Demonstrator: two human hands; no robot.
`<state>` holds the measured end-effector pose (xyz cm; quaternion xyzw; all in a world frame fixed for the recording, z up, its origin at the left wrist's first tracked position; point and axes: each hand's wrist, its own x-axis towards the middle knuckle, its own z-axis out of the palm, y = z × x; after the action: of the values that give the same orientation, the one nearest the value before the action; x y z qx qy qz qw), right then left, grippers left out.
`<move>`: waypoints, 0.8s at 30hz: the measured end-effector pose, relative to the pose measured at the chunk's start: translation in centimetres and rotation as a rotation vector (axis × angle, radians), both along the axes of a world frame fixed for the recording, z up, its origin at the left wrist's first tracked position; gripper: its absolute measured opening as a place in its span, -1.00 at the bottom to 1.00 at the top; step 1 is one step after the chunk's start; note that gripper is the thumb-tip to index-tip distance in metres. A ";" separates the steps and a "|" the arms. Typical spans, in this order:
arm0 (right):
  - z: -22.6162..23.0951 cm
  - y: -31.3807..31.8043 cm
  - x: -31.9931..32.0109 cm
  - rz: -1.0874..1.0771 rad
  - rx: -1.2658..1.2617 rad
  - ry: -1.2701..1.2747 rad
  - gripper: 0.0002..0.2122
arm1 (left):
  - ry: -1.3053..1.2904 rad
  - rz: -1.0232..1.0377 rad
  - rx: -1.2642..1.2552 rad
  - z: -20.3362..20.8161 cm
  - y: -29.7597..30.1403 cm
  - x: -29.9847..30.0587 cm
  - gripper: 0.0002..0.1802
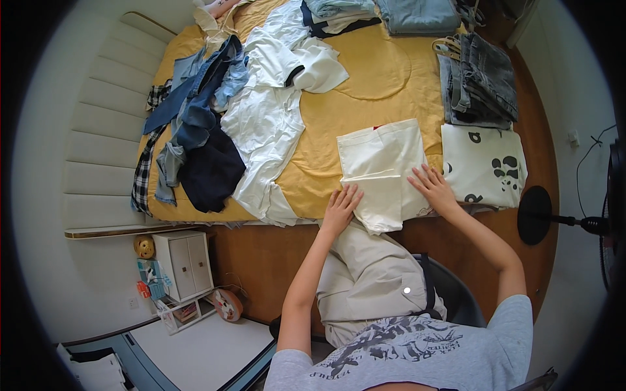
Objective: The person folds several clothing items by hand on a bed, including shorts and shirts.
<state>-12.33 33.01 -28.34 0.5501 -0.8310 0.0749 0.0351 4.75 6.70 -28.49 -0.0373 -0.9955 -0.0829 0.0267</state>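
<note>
A partly folded cream cloth piece (381, 156) lies at the front edge of the bed. One lower corner hangs over that edge, and a bit of red shows at its top; I cannot tell what kind of garment it is. My left hand (343, 205) rests at its lower left side, fingers stretched out. My right hand (433, 189) lies on its right side with the fingers spread. Close to the right hand is a folded cream cloth item (486, 166) with black prints.
Folded grey jeans (486, 81) and light blue folded clothes (417, 16) are stacked behind. White clothes (264, 124), denim pieces (202, 98) and a dark garment (212, 166) lie loose on the yellow bedsheet (365, 72). A small white cabinet (186, 260) stands left; a black-based stand (536, 215) is right.
</note>
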 end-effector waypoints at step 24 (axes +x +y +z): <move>-3.1 -6.1 -7.7 -0.733 -0.744 -1.064 -0.74 | 0.109 0.945 0.827 -1.8 -2.3 -10.1 -0.52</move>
<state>-19.99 26.90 -31.47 0.0789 -0.7856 0.5910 -0.1653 -5.39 4.39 -30.33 0.4156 -0.7875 -0.4380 0.1235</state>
